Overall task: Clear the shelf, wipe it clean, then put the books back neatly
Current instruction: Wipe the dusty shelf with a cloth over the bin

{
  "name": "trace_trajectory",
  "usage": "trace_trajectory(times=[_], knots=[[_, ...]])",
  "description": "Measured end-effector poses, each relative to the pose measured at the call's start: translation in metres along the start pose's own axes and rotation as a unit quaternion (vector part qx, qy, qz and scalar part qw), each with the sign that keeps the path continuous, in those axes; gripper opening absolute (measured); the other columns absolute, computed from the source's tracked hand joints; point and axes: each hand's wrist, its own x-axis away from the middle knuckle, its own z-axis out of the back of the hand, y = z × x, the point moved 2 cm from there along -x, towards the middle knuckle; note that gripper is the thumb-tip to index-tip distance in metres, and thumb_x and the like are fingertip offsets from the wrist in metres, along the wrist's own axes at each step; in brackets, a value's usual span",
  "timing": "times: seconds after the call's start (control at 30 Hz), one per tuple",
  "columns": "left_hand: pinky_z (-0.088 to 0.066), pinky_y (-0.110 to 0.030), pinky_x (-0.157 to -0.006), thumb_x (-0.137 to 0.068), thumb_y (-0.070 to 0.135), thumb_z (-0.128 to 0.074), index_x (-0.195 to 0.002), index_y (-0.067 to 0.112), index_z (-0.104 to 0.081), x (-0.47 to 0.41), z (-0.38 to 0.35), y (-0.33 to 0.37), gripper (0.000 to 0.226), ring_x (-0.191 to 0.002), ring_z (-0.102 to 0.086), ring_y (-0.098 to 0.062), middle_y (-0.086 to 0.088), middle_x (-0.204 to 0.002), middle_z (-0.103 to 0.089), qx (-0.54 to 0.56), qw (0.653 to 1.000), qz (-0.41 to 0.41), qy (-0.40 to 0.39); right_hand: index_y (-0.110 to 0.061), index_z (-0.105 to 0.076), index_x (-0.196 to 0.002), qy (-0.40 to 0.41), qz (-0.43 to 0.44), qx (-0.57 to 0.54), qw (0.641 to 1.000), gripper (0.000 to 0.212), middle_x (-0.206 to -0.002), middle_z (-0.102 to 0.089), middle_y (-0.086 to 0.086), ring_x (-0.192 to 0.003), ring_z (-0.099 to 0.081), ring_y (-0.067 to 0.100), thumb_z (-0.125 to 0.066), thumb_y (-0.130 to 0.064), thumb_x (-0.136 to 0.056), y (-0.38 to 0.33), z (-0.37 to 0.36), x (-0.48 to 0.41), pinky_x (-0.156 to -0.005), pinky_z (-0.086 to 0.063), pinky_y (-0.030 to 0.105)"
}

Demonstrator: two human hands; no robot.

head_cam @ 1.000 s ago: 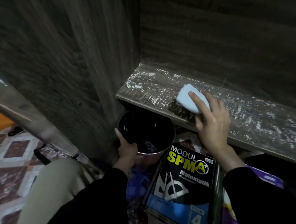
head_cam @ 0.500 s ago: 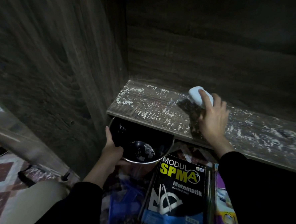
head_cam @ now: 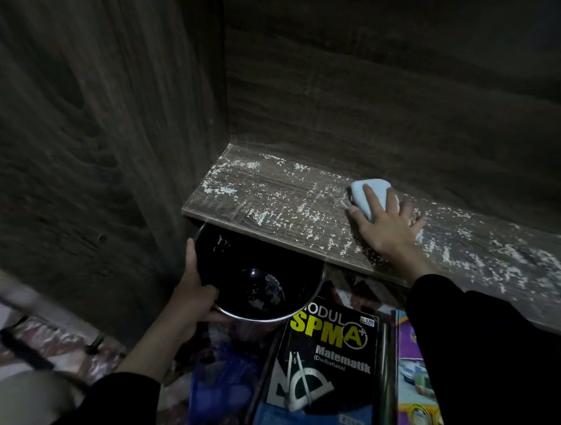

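Note:
The dark wooden shelf [head_cam: 273, 208] is bare of books and speckled with white dust and crumbs. My right hand [head_cam: 386, 228] presses a pale blue cloth [head_cam: 360, 197] flat on the shelf near its back wall, fingers spread over it. My left hand [head_cam: 198, 292] grips the rim of a black bowl [head_cam: 258, 276] held just under the shelf's front edge; some white debris lies in its bottom. Books lie below: a black "Modul SPM A+ Matematik" book [head_cam: 325, 363] and a purple book [head_cam: 416, 385].
The cabinet's side panel [head_cam: 113, 136] stands at the left, the back panel [head_cam: 377, 103] behind the shelf. A patterned floor [head_cam: 8, 337] shows at lower left. A blue item [head_cam: 222, 389] lies beside the books.
My right hand slid the cloth from the shelf's front edge toward the back wall. The bowl stayed under the shelf edge in my left hand.

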Motion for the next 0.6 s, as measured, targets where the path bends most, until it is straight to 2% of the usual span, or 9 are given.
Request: trace_trajectory(times=[0.17,0.3,0.6], knots=[[-0.058,-0.041,-0.052,-0.086,-0.02,-0.036,-0.145,0.052,0.003,0.001,0.001,0.0,0.101,-0.087,-0.059,-0.021,0.012,-0.129,-0.034,0.009,1.0,-0.001,-0.001,-0.043,-0.006,-0.15,0.014,0.005,0.002,1.0,0.057,-0.16,0.007,0.008,-0.144,0.003,0.039,-0.023,-0.058,-0.097,-0.005,-0.008,-0.001,-0.114,-0.001,0.057],[-0.059,-0.043,-0.055,-0.086,-0.019,-0.037,-0.144,0.054,0.003,0.003,-0.002,0.002,0.102,-0.096,-0.059,-0.028,0.012,-0.129,-0.034,0.01,1.0,0.002,0.003,-0.041,-0.004,-0.15,0.01,0.011,-0.007,1.0,0.054,-0.16,0.009,0.009,-0.145,0.004,0.039,-0.019,-0.053,-0.1,-0.012,-0.01,-0.003,-0.115,0.002,0.058],[-0.059,-0.041,-0.054,-0.086,-0.019,-0.037,-0.143,0.055,0.001,0.006,-0.003,0.005,0.102,-0.102,-0.058,-0.029,0.013,-0.13,-0.033,0.012,1.0,0.008,0.009,-0.04,-0.001,-0.151,-0.016,0.073,-0.014,0.997,0.054,-0.16,0.014,0.008,-0.145,0.005,0.038,-0.019,-0.049,-0.101,-0.063,-0.019,0.005,-0.114,0.002,0.054]])
